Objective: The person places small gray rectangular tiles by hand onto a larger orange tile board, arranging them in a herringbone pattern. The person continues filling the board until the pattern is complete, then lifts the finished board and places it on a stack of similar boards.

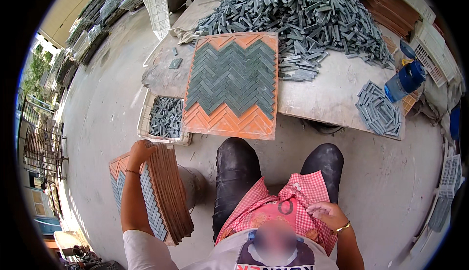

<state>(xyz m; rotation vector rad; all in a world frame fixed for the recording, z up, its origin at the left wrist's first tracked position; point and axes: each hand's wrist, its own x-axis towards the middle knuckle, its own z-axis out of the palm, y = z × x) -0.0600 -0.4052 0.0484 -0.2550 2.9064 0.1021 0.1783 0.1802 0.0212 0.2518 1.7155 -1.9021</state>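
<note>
My left hand (140, 154) reaches down at the left, its fingers curled over the top edge of a tall stack of thin brown mould boards (168, 192). The outermost board on the stack's left side shows grey tile strips (152, 204) in a herringbone pattern. My right hand (328, 215) lies on the red checked apron (293, 197) over my lap, holding nothing, fingers loosely apart. In front of me an orange mould board (239, 129) rests on the table, its near edge jutting out. Dark green-grey strips (232, 77) fill its middle in a zigzag; orange slots show at both ends.
A large heap of stone strips (293, 11) covers the back of the table (317, 94). A white crate (145, 118) of strips stands left of the board. At the right are a loose strip pile (378, 109) and a blue bottle (405, 80). A bucket (194, 184) stands beside the stack.
</note>
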